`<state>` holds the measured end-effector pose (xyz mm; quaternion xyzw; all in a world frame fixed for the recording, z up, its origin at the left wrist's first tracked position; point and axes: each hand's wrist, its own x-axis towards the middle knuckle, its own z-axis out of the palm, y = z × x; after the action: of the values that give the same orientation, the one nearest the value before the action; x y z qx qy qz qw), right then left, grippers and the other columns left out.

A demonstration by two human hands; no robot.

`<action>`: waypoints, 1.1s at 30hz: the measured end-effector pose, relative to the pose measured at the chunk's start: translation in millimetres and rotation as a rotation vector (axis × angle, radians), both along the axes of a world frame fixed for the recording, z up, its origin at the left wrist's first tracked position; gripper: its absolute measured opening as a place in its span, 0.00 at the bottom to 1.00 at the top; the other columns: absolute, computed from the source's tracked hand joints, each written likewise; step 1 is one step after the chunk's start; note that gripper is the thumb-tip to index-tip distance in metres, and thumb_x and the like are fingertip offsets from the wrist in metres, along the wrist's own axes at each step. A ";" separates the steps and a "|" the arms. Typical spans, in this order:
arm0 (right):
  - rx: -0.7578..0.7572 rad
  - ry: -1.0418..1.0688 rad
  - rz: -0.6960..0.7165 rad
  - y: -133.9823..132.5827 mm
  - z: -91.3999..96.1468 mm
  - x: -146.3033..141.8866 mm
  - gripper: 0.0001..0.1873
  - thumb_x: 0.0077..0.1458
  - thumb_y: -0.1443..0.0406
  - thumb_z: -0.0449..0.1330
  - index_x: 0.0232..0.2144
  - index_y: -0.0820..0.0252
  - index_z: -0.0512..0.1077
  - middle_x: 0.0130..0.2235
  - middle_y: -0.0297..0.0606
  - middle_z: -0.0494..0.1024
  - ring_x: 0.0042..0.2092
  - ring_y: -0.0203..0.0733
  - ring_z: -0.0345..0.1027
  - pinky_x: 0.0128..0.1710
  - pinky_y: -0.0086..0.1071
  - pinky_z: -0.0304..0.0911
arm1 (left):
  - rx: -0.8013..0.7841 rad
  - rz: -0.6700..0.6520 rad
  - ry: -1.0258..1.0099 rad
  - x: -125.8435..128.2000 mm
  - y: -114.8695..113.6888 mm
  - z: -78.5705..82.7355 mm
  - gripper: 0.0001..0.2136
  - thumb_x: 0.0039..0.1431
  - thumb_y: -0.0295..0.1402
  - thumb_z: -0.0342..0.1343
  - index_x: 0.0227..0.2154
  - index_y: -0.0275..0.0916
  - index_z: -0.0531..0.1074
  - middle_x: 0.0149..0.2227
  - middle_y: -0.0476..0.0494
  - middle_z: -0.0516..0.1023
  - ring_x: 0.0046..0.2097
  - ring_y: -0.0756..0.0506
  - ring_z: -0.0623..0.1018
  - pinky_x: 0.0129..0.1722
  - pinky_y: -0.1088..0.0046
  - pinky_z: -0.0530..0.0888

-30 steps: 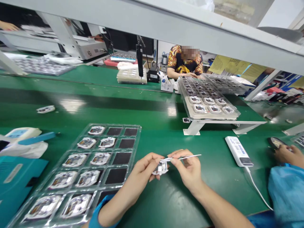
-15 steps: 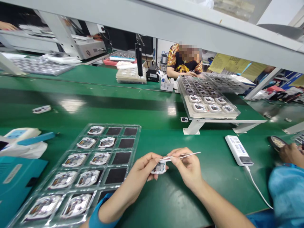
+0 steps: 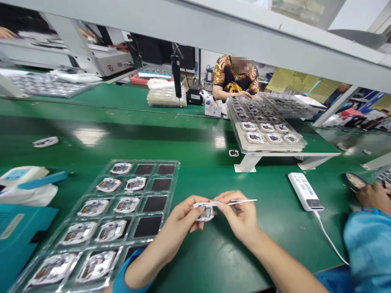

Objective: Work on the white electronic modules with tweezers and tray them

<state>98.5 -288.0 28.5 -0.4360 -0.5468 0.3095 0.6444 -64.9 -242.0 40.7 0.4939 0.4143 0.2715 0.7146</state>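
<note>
Head view, looking forward and down over a green anti-static bench mat (image 3: 195,254). The left hand (image 3: 179,217) is gripping a small white electronic module (image 3: 205,213) above the mat, with the fingers curled under it and the thumb bearing on its upper edge, apparently to steady it. The right hand (image 3: 240,215) is pinching fine steel tweezers (image 3: 241,202) between thumb and forefinger, with the remaining fingers loosely curled. The tweezer tips are meeting the module's upper edge, where a thin white strip (image 3: 205,204) is lying; the fingers hide the exact contact.

To the left, a clear plastic blister tray (image 3: 146,161) is resting on the mat. Its moulded pockets are holding similar modules (image 3: 93,207) apart, probably to protect them, while several black-lined pockets (image 3: 148,227) are showing no module.

Beyond, a stacked tray of modules (image 3: 265,136) is sitting on a white metal stand (image 3: 252,161), which is raising it above the mat, seemingly to keep it within reach. To the right, a white barcode-labelled power bank (image 3: 304,191) is trailing a white cable (image 3: 328,240). A co-worker (image 3: 235,77) is working across the bench.
</note>
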 end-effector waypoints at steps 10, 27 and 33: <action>0.001 0.024 -0.031 -0.1 -3.6 -2.3 0.06 0.57 0.72 0.63 0.34 0.55 0.75 0.33 0.35 0.82 0.34 0.39 0.79 0.33 0.30 0.75 | -0.001 0.006 0.015 1.0 -0.6 5.8 0.14 0.54 0.43 0.59 0.35 0.37 0.75 0.26 0.51 0.73 0.26 0.51 0.67 0.26 0.75 0.62; 0.013 0.041 -0.006 1.5 -1.9 -4.8 0.01 0.57 0.67 0.65 0.32 0.56 0.76 0.34 0.38 0.84 0.30 0.40 0.79 0.32 0.33 0.77 | -0.004 0.041 -0.033 0.0 -0.8 -2.4 0.13 0.53 0.43 0.61 0.34 0.38 0.76 0.26 0.51 0.72 0.27 0.50 0.67 0.26 0.75 0.62; 0.026 -0.013 -0.092 4.3 0.9 -0.3 0.02 0.56 0.69 0.64 0.32 0.57 0.76 0.32 0.39 0.84 0.34 0.43 0.81 0.33 0.33 0.76 | 0.104 -0.054 -0.059 -4.8 3.8 -15.1 0.19 0.47 0.35 0.68 0.44 0.43 0.72 0.39 0.48 0.78 0.40 0.45 0.75 0.40 0.72 0.71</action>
<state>98.2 -283.7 29.4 -0.4543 -0.5342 0.2695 0.6601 -69.7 -238.2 25.7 0.5331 0.3651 0.2876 0.7070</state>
